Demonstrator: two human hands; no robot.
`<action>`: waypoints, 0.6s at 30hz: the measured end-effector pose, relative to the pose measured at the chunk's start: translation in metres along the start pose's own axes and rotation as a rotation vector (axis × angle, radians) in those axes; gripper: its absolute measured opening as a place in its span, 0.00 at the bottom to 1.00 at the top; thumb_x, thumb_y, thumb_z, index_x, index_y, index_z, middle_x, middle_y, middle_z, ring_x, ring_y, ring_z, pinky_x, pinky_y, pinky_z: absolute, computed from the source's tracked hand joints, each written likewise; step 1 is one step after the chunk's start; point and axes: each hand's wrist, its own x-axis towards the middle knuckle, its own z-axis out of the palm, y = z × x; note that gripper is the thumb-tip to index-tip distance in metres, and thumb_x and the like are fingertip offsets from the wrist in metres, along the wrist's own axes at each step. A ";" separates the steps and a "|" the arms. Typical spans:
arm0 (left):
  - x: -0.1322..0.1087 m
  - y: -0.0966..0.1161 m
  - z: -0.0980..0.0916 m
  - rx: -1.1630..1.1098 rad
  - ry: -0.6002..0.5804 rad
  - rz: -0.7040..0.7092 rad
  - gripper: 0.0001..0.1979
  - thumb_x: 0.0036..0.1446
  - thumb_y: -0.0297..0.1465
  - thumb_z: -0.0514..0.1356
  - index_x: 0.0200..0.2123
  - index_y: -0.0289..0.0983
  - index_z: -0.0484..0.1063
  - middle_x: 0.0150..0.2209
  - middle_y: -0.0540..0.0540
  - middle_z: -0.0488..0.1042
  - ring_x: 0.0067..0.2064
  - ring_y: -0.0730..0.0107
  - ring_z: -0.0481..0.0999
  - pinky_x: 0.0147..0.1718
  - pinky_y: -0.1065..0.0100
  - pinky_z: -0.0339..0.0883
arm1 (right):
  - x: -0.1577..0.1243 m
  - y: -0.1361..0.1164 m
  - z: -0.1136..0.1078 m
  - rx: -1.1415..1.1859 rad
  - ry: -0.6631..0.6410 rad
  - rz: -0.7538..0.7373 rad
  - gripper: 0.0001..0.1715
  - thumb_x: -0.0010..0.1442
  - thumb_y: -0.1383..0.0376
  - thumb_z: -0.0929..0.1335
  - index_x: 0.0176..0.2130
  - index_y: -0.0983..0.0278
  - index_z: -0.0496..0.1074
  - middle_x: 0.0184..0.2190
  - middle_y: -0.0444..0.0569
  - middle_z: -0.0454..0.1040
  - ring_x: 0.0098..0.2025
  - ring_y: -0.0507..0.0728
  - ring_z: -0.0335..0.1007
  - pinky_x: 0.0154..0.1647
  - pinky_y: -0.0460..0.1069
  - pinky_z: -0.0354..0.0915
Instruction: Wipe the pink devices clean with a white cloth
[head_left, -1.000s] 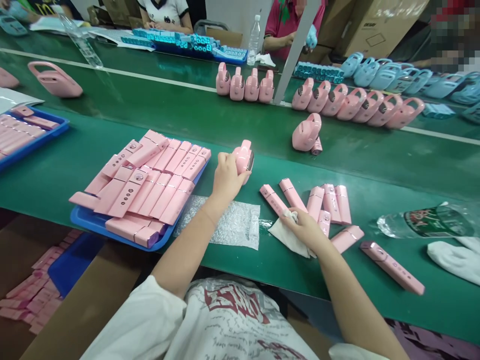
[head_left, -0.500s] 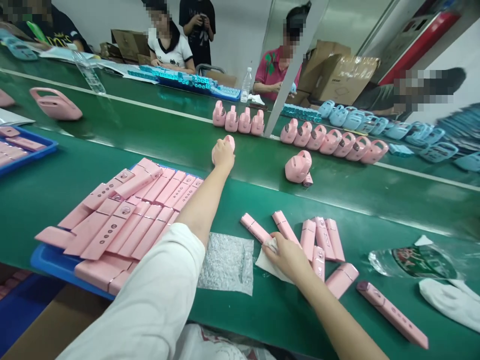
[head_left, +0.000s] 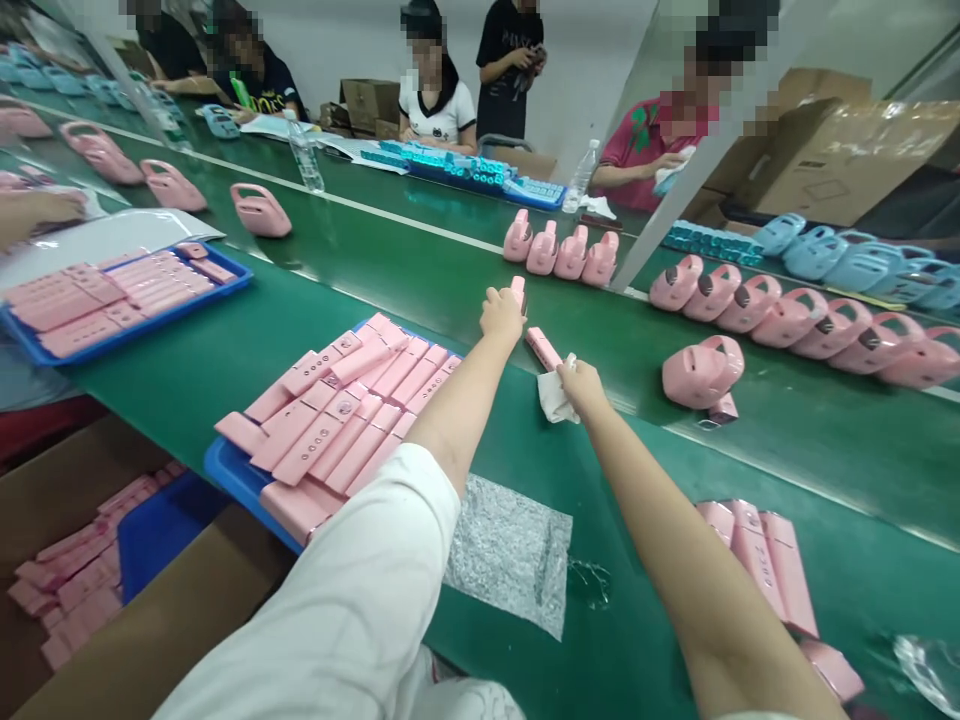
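My left hand (head_left: 502, 318) is reached out over the green bench, its fingers closed around a pink handled housing (head_left: 519, 290), mostly hidden by the hand. Beside it, my right hand (head_left: 582, 386) is closed on a folded white cloth (head_left: 556, 400). A slim pink rectangular bar (head_left: 542, 348) sticks out past the cloth from the same hand. Under my left arm, a blue tray (head_left: 225, 465) is heaped with pink bars (head_left: 352, 420). A sheet of bubble wrap (head_left: 514, 550) lies flat between my forearms.
Pink handled housings (head_left: 784, 315) stand in a row along the far side, with one housing (head_left: 701, 372) nearer. More pink bars (head_left: 765, 560) lie by my right forearm. Another blue tray (head_left: 232, 285) is at left. A slanted post (head_left: 667, 210) rises ahead; co-workers (head_left: 435, 105) sit opposite.
The view has turned left. My right hand has moved forward, close to my left hand, carrying the cloth and a pink bar off the bench. My left hand still grips the housing.
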 end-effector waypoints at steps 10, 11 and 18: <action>-0.015 -0.015 -0.074 0.114 -0.215 0.067 0.31 0.51 0.33 0.67 0.58 0.33 0.64 0.58 0.31 0.66 0.59 0.52 0.70 0.55 0.61 0.64 | -0.081 0.024 0.009 0.713 -0.292 0.014 0.31 0.63 0.53 0.61 0.61 0.65 0.63 0.28 0.44 0.72 0.26 0.52 0.68 0.26 0.45 0.66; -0.016 -0.022 -0.087 0.151 -0.225 0.061 0.30 0.48 0.32 0.68 0.55 0.33 0.67 0.57 0.32 0.67 0.59 0.50 0.69 0.56 0.60 0.64 | -0.088 0.027 0.007 0.759 -0.316 0.030 0.33 0.62 0.53 0.62 0.62 0.63 0.61 0.29 0.44 0.72 0.26 0.52 0.68 0.26 0.45 0.66; -0.054 -0.092 -0.146 0.364 -0.163 -0.134 0.22 0.35 0.30 0.73 0.38 0.35 0.76 0.48 0.33 0.75 0.60 0.35 0.64 0.58 0.39 0.56 | -0.125 0.050 -0.004 0.967 -0.416 0.087 0.26 0.55 0.60 0.70 0.52 0.63 0.67 0.30 0.45 0.74 0.27 0.52 0.70 0.26 0.45 0.68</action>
